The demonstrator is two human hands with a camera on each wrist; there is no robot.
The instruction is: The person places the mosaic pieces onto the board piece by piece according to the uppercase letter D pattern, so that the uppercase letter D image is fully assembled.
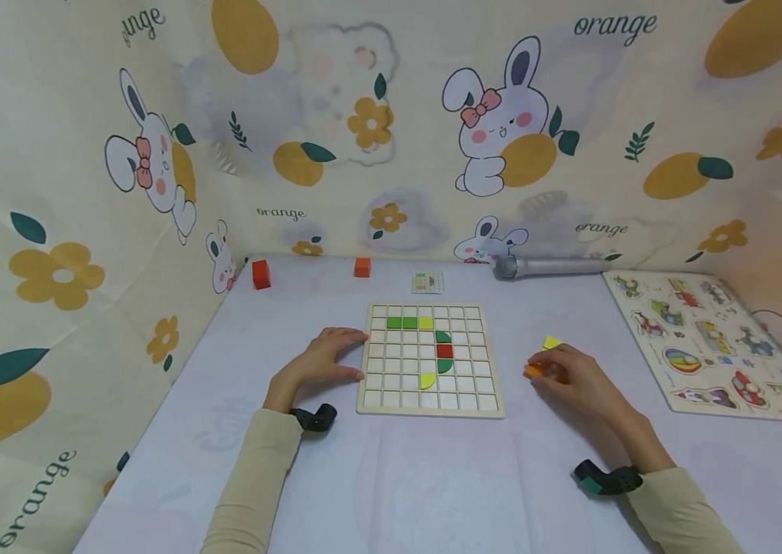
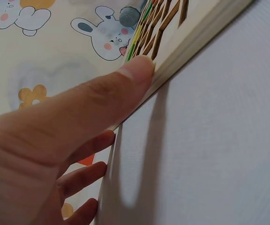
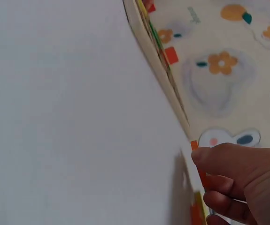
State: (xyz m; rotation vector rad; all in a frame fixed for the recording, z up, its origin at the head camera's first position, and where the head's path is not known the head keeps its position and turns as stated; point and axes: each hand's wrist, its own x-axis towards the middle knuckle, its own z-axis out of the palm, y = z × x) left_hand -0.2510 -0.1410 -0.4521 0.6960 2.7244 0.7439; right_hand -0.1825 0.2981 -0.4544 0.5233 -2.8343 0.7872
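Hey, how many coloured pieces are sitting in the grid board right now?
7: two green squares and a yellow square in the second row, then a green curved piece, red square, green curved piece and yellow curved piece below.

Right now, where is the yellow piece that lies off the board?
In the head view the yellow piece lies on the table right of the grid board, just behind the right hand, whose fingers hold an orange piece.
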